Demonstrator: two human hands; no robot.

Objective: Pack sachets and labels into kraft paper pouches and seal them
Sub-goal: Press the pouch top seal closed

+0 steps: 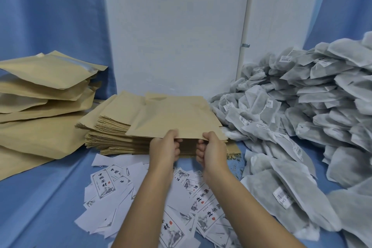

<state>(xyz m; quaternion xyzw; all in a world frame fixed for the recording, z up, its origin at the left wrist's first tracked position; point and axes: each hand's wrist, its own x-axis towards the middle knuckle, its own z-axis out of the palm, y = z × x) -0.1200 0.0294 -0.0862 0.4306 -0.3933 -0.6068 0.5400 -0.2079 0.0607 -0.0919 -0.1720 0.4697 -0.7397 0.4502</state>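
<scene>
A flat kraft paper pouch (pixel 177 119) is lifted off the top of a stack of empty pouches (pixel 112 133) in the middle. My left hand (pixel 165 147) and my right hand (pixel 211 150) pinch its near edge, thumbs on top and fingers curled beneath. White printed labels (pixel 181 203) lie scattered on the blue cloth under my forearms. A big heap of grey fabric sachets (pixel 302 110) with barcode tags fills the right side.
Filled, puffy kraft pouches (pixel 40 94) are piled at the left. A white wall panel (pixel 177 26) stands behind the stack, with blue curtains on both sides. The blue cloth (pixel 50 197) covers the work surface.
</scene>
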